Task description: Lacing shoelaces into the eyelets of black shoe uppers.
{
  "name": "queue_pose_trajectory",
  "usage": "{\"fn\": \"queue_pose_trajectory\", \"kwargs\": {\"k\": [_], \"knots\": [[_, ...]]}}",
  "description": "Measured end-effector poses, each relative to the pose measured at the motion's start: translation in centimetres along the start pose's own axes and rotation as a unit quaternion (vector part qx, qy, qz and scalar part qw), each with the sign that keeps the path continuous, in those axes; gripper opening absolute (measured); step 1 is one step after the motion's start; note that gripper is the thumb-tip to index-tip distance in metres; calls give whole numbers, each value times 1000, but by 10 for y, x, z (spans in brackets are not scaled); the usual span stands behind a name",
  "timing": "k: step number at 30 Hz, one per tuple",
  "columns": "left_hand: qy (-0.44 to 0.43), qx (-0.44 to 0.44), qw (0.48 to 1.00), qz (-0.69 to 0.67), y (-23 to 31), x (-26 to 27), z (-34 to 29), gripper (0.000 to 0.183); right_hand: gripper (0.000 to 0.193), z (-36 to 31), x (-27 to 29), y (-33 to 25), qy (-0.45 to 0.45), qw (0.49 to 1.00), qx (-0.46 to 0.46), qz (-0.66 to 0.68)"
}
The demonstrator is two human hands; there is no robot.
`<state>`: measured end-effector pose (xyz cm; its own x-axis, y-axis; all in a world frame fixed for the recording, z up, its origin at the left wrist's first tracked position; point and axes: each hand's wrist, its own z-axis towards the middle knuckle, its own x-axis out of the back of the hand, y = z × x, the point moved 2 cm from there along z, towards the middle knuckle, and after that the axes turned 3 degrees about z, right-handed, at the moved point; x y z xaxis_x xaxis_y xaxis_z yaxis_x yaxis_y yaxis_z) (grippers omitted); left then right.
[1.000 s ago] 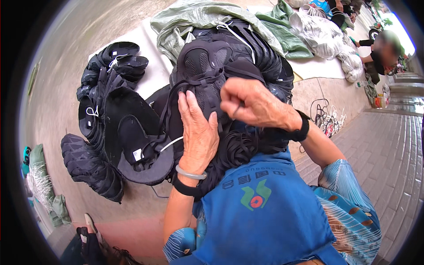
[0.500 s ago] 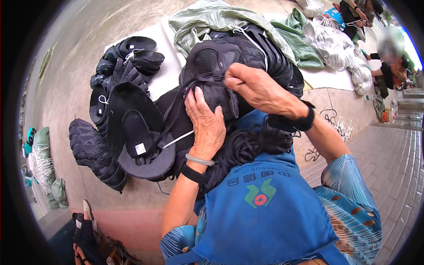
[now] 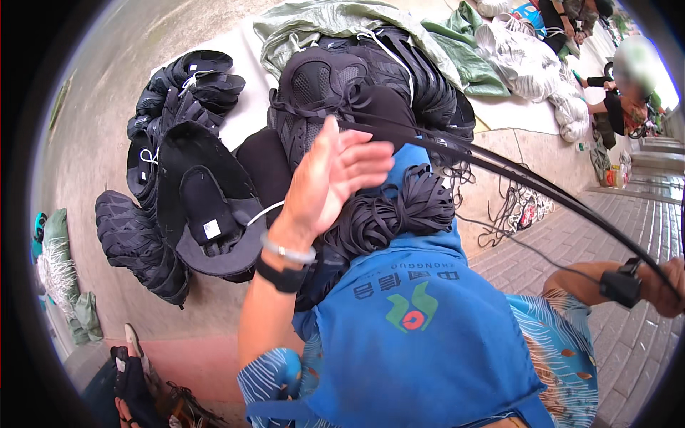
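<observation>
A black mesh shoe upper (image 3: 319,77) rests on my lap in front of me. Two strands of black lace (image 3: 514,170) run taut from it to the far right. Out at the picture's right edge, my right hand (image 3: 663,287) is closed around their end. My left hand (image 3: 335,178) is raised just below the upper, fingers stretched out and palm partly turned up, holding nothing. Whether it touches the laces I cannot tell. A bundle of black laces (image 3: 399,210) lies over my blue apron (image 3: 421,357).
Black shoe uppers (image 3: 189,85) are heaped on the left, one large upper (image 3: 203,192) nearest my knee. More uppers lie under a pale green sack (image 3: 342,20). White bundles (image 3: 528,68) lie at the far right, near other people. Loose laces (image 3: 517,207) lie on the ground.
My right hand has swung from the shoe upper out to the far right, drawing the black laces long. My left hand has lifted off the upper and opened.
</observation>
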<state>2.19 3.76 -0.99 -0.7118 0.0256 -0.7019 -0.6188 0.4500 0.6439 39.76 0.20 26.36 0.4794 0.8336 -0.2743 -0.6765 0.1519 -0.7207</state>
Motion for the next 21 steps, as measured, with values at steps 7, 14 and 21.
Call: {"fn": "queue_pose_trajectory", "kwargs": {"k": [7,14,21], "knots": [[35,-37,998,-41,-6,-8,34,37,12,-49,68,80,294,956,-15,2],[-224,66,891,389,-8,-90,-46,30,41,-19,44,307,190,789,-573,116],[-318,-5,848,423,-32,-100,-30,21,27,-1,24,370,223,760,-518,323]]}}
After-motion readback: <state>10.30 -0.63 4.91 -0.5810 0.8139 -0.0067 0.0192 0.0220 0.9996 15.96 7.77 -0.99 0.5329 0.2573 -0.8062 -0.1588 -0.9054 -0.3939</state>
